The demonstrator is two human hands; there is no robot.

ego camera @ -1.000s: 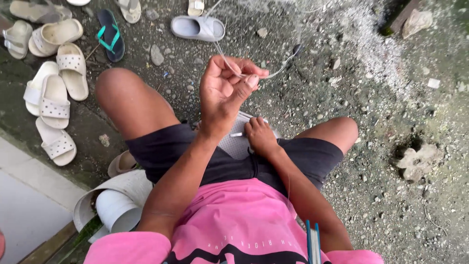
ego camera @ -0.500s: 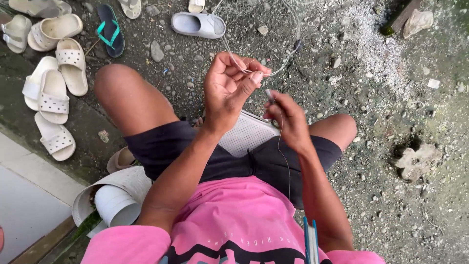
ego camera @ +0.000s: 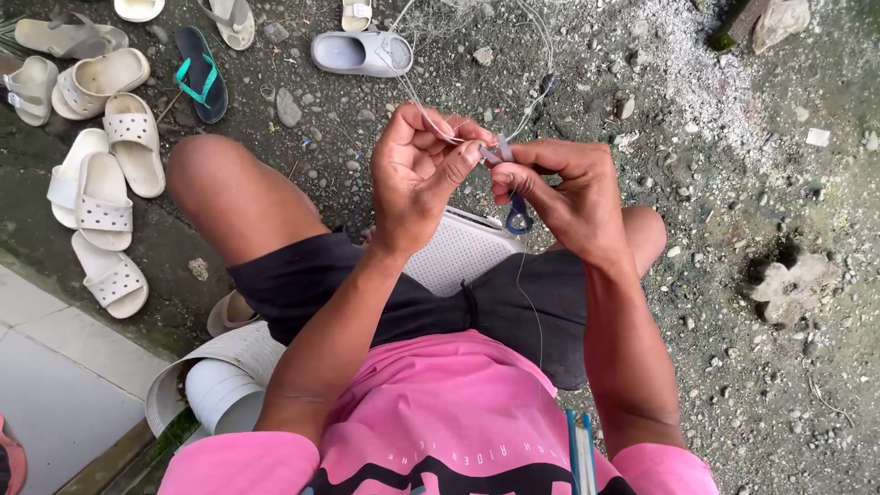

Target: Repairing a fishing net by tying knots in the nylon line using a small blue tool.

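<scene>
The left hand (ego camera: 417, 170) is curled almost closed, its thumb and fingertips pinching a thin pale line (ego camera: 532, 101) that runs up and away over the gravel ground (ego camera: 733, 367) toward a grey slide sandal (ego camera: 360, 52). The right hand (ego camera: 568, 197) is also closed, fingers pinched on a small blue-handled tool (ego camera: 513, 197) — whether cutter or needle I cannot tell — with its tip at the point where the two hands meet, above the knees. A white perforated item (ego camera: 458, 252) lies in the lap under both hands. To do this well, I judge the line should be kept taut between the pinches, the tool worked close to the left fingertips, and both wrists held steady — slack would let the fine strand slip.
</scene>
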